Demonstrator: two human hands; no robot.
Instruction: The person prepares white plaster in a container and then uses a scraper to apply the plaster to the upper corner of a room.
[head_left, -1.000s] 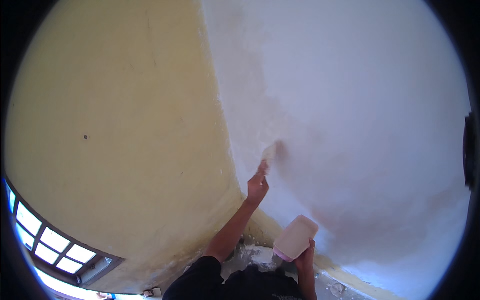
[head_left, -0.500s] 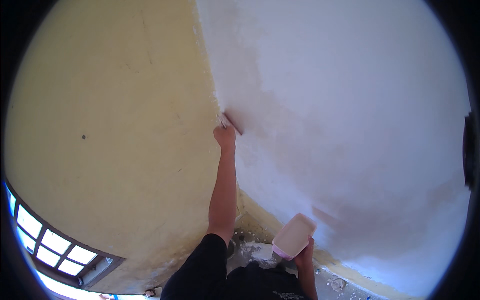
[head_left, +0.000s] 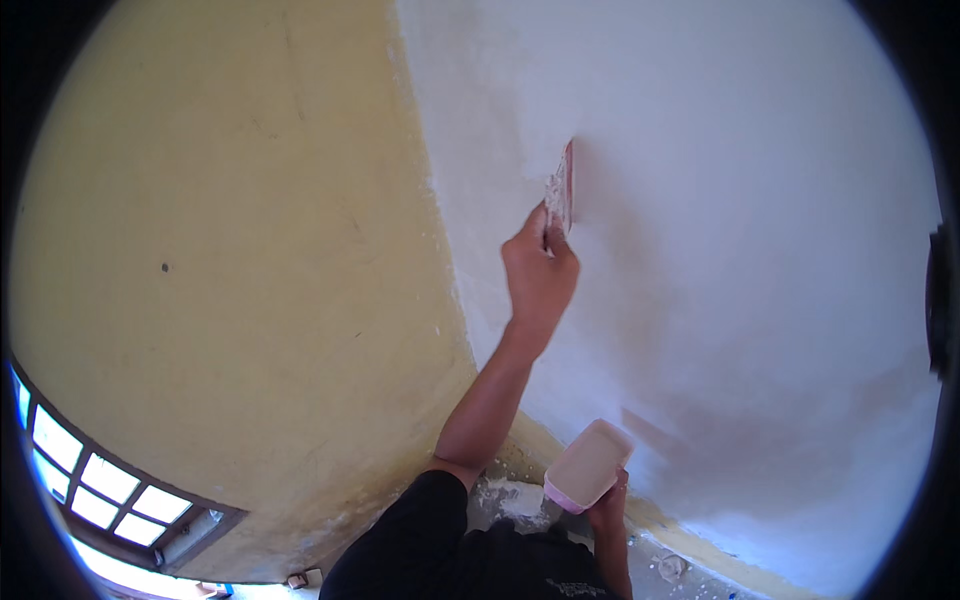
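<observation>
My left hand (head_left: 540, 270) reaches up and grips a putty knife (head_left: 563, 190), smeared with white filler and reddish along its blade. The blade's edge lies against the white-coated wall (head_left: 760, 190), right of the corner where it meets the yellow wall (head_left: 230, 220). Lower down, close to my body, my right hand (head_left: 608, 500) holds a pale pink rectangular tub (head_left: 590, 465) by its side. What looks like smooth, whitish filler shows inside the tub. Some of the right-hand fingers are hidden behind it.
A brown-framed window (head_left: 110, 490) opens at the lower left. White splatters and a pale patch (head_left: 522, 500) mark the grey floor by the corner. Damp-looking darker patches show on the white wall. A dark object (head_left: 938, 300) juts in at the far right edge.
My left hand has swept the putty knife from the corner rightward and upward across the white wall, turning its blade nearly upright. The right hand and tub have stayed almost in place.
</observation>
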